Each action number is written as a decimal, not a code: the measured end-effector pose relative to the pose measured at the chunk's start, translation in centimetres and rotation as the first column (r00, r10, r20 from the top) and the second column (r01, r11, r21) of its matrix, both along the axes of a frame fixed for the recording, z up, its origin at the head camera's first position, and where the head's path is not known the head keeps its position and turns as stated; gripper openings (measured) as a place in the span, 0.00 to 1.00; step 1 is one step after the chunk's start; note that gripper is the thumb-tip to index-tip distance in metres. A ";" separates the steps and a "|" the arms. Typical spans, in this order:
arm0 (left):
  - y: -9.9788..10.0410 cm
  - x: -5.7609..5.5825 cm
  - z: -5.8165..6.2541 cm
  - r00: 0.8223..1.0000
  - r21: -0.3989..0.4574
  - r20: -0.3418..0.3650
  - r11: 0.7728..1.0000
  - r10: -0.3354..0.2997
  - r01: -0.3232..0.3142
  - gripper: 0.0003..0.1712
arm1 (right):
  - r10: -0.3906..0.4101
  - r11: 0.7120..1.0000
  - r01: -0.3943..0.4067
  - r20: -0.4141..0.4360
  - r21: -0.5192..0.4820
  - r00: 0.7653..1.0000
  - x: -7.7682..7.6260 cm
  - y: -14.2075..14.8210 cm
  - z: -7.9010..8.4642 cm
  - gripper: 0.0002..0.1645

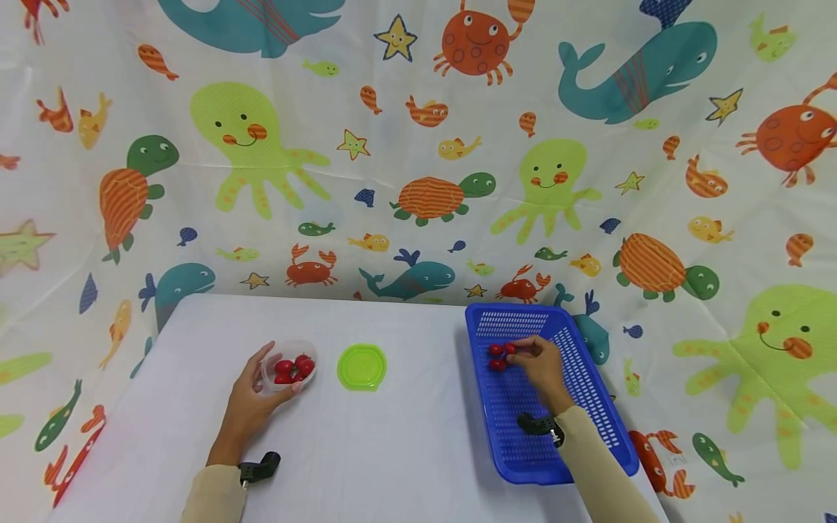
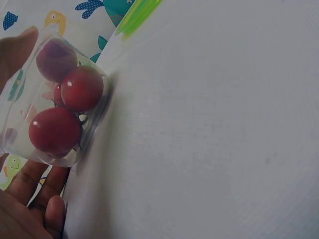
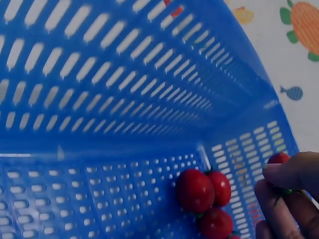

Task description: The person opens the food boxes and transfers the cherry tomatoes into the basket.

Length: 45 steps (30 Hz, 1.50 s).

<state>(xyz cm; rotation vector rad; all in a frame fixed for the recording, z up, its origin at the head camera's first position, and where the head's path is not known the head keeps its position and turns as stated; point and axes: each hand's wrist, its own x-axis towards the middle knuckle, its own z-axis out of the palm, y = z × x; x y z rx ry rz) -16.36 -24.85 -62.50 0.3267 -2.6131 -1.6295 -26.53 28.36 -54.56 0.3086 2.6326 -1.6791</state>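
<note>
My left hand [image 1: 251,399] curls round a small clear plastic container [image 2: 22,132] on the left side of the table, thumb on one side and fingers on the other. Several red cherry tomatoes [image 2: 56,130] with bits of green stem lie inside it. My right hand [image 1: 541,369] reaches into the blue basket [image 1: 487,428] and pinches one cherry tomato [image 3: 278,158] between thumb and fingers; its green stem pokes out below the thumb. More cherry tomatoes [image 3: 194,191] rest on the basket floor beside that hand, clustered toward one end.
A bright green lid [image 1: 362,367] lies flat on the white table [image 1: 392,450], between the container and the basket. The basket has slotted, raised walls. Behind the table hangs a cloth [image 1: 392,160] printed with sea animals.
</note>
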 end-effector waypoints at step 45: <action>-0.2 -0.2 -0.4 1.000 0.006 -0.009 1.000 0.001 -0.001 0.61 | -0.017 0.971 -0.020 0.153 0.237 0.988 -1.3 2.6 -2.3 0.16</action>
